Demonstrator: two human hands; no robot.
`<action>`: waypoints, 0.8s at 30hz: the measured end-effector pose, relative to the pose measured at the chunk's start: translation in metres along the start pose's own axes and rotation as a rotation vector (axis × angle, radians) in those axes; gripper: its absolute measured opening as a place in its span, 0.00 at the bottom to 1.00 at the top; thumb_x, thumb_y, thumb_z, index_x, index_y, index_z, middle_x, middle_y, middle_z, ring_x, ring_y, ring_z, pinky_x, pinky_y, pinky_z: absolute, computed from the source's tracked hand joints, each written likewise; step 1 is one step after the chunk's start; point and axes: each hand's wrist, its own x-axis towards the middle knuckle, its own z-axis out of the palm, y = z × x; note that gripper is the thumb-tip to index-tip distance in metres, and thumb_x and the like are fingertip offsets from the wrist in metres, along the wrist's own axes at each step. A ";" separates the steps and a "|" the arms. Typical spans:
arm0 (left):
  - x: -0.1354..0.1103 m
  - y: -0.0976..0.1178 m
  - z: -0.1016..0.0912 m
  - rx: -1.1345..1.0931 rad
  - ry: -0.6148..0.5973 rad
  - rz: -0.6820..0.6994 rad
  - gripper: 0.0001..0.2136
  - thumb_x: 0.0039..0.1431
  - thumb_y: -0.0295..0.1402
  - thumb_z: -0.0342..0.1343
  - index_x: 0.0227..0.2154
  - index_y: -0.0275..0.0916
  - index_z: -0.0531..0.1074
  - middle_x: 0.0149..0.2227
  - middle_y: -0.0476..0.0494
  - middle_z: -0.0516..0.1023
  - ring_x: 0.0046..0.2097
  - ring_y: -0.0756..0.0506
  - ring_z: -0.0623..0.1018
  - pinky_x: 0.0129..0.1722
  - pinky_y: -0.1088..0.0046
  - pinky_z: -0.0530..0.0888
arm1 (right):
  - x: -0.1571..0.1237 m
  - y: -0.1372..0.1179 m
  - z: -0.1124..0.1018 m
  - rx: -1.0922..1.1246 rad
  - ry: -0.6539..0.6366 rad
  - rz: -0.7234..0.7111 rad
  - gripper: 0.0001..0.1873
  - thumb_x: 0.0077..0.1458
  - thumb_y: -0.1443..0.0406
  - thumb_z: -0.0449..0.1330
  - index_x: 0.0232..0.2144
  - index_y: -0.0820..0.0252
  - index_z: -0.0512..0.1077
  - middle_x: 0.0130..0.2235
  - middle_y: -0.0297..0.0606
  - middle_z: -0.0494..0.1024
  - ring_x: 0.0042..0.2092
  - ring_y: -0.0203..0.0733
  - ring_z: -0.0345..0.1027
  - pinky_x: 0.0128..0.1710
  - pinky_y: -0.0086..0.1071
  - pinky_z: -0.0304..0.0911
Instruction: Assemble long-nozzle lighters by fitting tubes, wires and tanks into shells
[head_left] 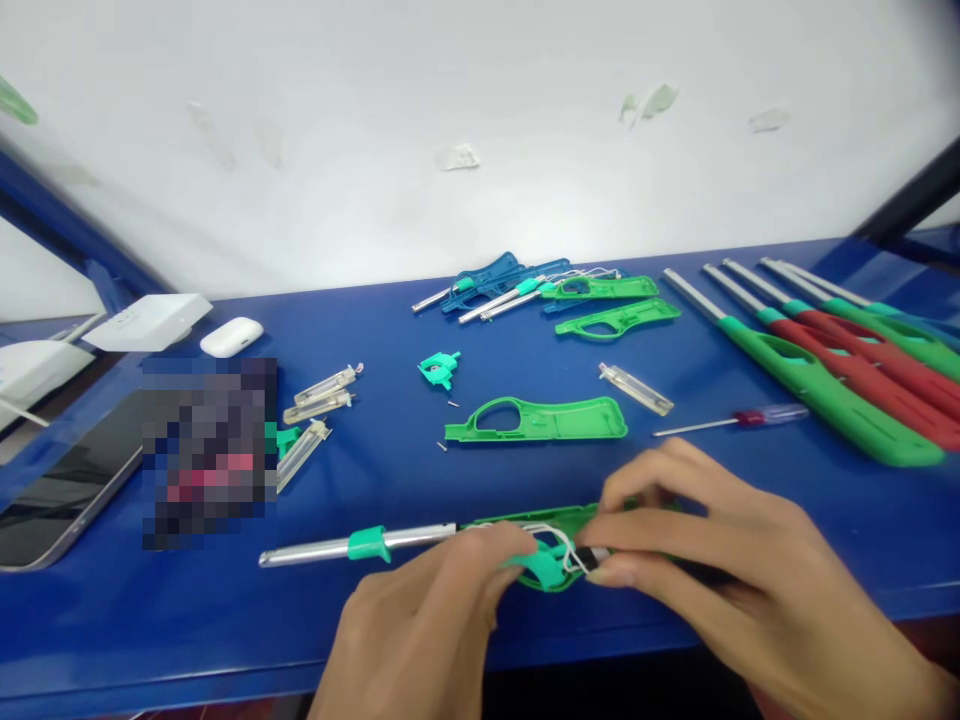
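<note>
Near the table's front edge lies an opened green lighter shell half (pixel 559 520) with a metal tube (pixel 300 551) pointing left. A teal collar (pixel 367 543) sits on the tube. The fingers of my left hand (pixel 427 620) are closed on a teal trigger (pixel 545 567) over the shell. My right hand (pixel 727 560) pinches a small black igniter (pixel 594 556), with white wires (pixel 568 545) looping beside it; its far end is hidden by the fingers. Beyond my hands rest another green shell half (pixel 581 422), two tiny screws (pixel 453 404) and a teal plastic piece (pixel 439 369).
A screwdriver (pixel 739 419) and a clear fuel tank (pixel 637 388) lie right of centre. Several whole lighters (pixel 817 385) line the right; opened lighters (pixel 517 285) lie at the back. Left are more clear tanks (pixel 319 400), a phone (pixel 71 480) and a white case (pixel 232 337).
</note>
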 end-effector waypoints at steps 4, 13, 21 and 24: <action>0.000 -0.001 0.002 0.121 0.034 0.002 0.14 0.78 0.24 0.58 0.55 0.54 0.75 0.40 0.58 0.91 0.32 0.50 0.89 0.36 0.84 0.82 | -0.003 0.002 -0.001 -0.070 0.035 -0.044 0.08 0.77 0.55 0.68 0.42 0.41 0.87 0.43 0.33 0.85 0.42 0.42 0.80 0.40 0.33 0.75; -0.012 -0.020 0.000 0.440 -0.073 0.160 0.20 0.79 0.31 0.51 0.67 0.48 0.76 0.55 0.42 0.91 0.47 0.41 0.93 0.41 0.75 0.87 | -0.002 0.002 -0.004 -0.212 0.035 -0.134 0.07 0.77 0.56 0.68 0.48 0.39 0.88 0.46 0.33 0.87 0.43 0.43 0.82 0.42 0.34 0.76; 0.003 -0.013 0.009 0.468 -0.064 0.154 0.18 0.77 0.31 0.48 0.62 0.46 0.75 0.51 0.43 0.89 0.31 0.48 0.87 0.25 0.77 0.75 | 0.001 0.000 -0.002 -0.190 0.087 -0.152 0.07 0.77 0.59 0.69 0.43 0.44 0.86 0.42 0.29 0.89 0.41 0.38 0.85 0.42 0.28 0.79; 0.008 -0.010 0.010 0.471 -0.026 0.174 0.23 0.72 0.20 0.44 0.61 0.46 0.74 0.50 0.47 0.88 0.31 0.50 0.87 0.25 0.77 0.73 | 0.000 0.001 -0.003 -0.189 0.074 -0.144 0.05 0.77 0.60 0.69 0.45 0.43 0.86 0.43 0.26 0.89 0.42 0.36 0.85 0.44 0.26 0.79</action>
